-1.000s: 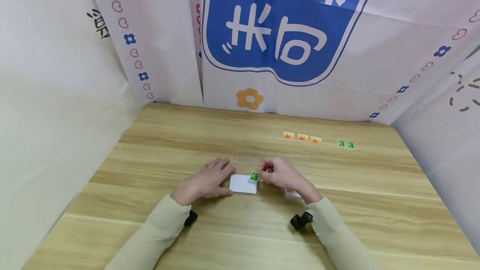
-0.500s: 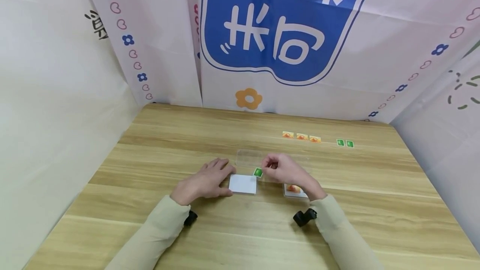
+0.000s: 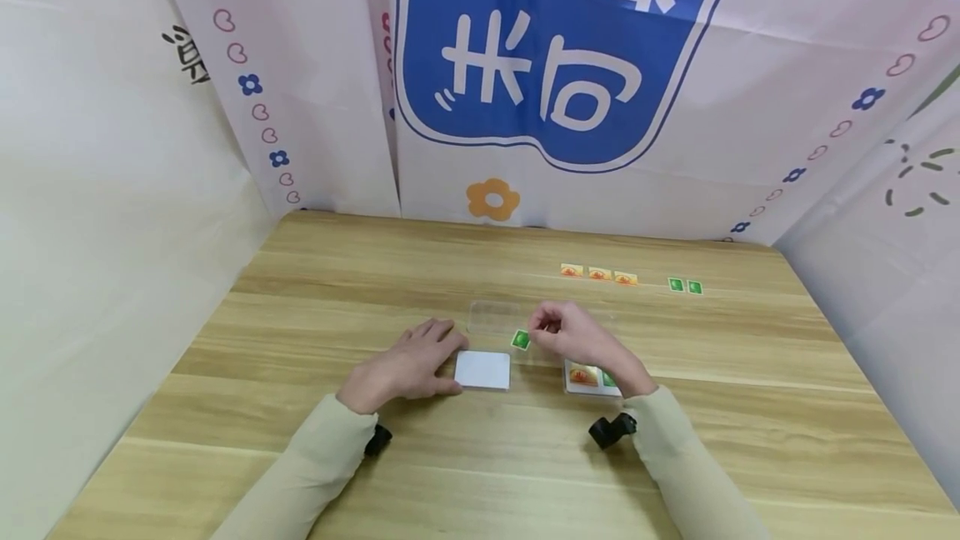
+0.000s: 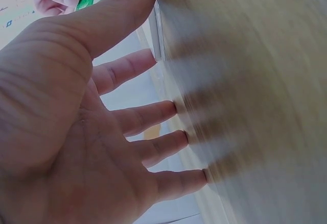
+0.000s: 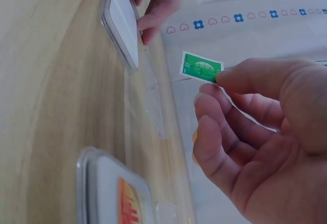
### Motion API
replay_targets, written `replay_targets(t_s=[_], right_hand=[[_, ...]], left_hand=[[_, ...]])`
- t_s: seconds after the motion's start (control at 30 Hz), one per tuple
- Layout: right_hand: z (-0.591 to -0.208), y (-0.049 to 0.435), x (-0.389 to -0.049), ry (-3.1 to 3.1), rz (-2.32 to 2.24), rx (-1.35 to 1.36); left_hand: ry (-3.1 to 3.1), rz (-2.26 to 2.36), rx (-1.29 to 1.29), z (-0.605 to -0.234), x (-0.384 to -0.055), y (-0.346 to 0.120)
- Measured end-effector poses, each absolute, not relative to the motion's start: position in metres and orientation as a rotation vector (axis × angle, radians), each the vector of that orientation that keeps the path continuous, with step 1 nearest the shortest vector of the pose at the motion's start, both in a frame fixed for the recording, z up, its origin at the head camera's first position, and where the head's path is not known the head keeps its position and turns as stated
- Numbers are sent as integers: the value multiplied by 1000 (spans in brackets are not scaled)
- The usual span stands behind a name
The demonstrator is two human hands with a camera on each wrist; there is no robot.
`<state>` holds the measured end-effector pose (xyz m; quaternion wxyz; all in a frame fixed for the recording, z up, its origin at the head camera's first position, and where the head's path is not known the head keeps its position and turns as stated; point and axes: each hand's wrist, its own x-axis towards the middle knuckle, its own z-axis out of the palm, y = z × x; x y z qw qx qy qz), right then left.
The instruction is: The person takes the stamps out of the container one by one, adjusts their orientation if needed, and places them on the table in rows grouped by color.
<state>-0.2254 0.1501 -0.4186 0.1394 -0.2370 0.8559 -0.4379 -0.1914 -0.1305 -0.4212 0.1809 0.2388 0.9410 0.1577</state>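
Note:
My right hand (image 3: pixel 566 330) pinches a small green stamp (image 5: pixel 202 68) by one corner between thumb and index finger. In the head view the stamp hovers just beyond the right far corner of a flat box with a blank white top (image 3: pixel 483 370). My left hand (image 3: pixel 408 363) lies beside that box, fingers spread and nearly straight. Its thumb (image 4: pixel 117 17) and index finger are right at the box's edge, and the other fingertips rest on the table. A second flat box (image 5: pixel 97 191), partly hidden under my right wrist, bears an orange stamp (image 3: pixel 583 374) and a green one.
Behind the boxes lies a clear plastic lid (image 3: pixel 493 317); another is mostly hidden behind my right hand. Three orange stamps (image 3: pixel 598 273) and two green stamps (image 3: pixel 686 286) lie in a row farther back on the wooden table (image 3: pixel 360 257). Printed cloth walls enclose the table.
My right hand has moved right and away from the white-topped box, carrying the green stamp off its corner. More of the second box now shows. My left hand has stayed put.

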Motion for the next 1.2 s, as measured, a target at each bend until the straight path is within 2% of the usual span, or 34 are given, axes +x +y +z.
replay_targets(t_s=[0.27, 1.2], right_hand=[[-415, 157, -227, 2488, -1286, -585], [-406, 181, -234, 2538, -1402, -531]], left_hand=[[2662, 430, 674, -422, -191, -131], [2660, 464, 696, -422, -191, -130]])
